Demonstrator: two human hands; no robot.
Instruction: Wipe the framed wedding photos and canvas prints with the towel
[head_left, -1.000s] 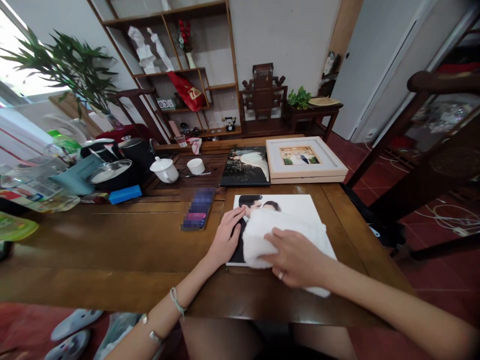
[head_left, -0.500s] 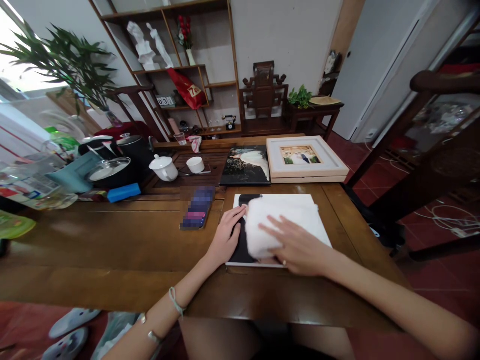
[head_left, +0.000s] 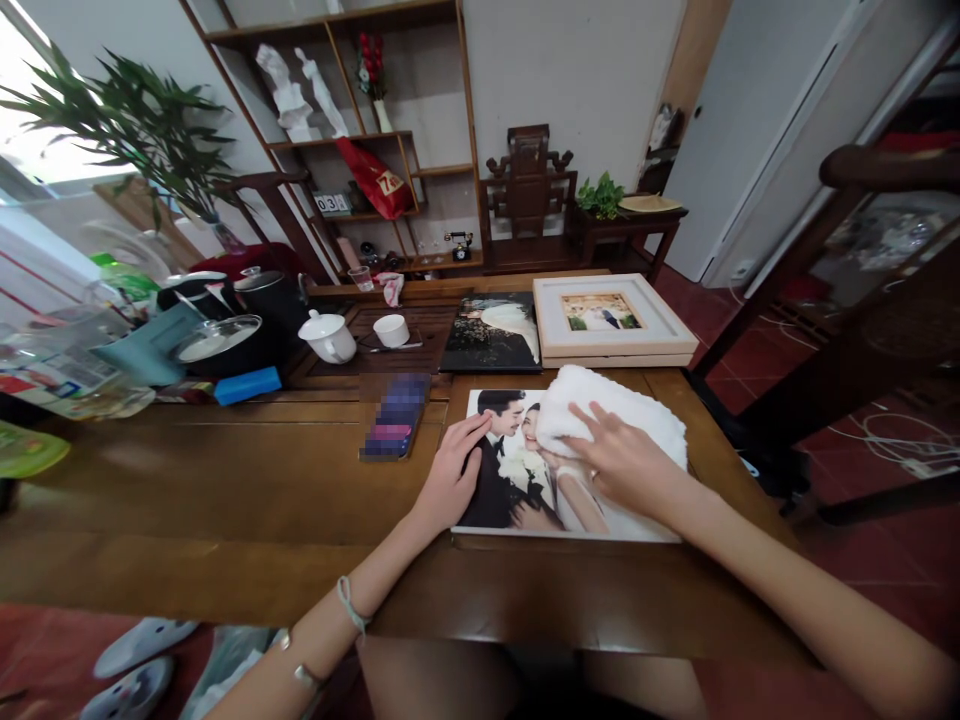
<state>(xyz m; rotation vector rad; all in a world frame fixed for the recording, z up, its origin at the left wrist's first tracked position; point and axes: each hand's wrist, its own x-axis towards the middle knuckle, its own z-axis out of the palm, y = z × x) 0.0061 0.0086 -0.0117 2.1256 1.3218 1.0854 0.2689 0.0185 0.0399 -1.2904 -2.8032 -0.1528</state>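
A photo panel with white edges lies flat on the wooden table before me. Its print shows a couple, one in a dark suit. My left hand rests on the panel's left side, fingers stretched out flat and touching the print. Over the upper right part is a white fluffy cloth. My right hand has hold of it from above, with two fingers stretched across the cloth and the palm low. The cloth and right hand cover the panel's right portion.
Behind the panel lie a dark photo panel and a light framed picture. A phone is to the left. Farther back stand a white lidded cup, a small white bowl and a blue block. A dark chair stands right.
My right hand and the white cloth have moved right and slightly away from me, uncovering the couple on the print. My left hand has stayed in place.
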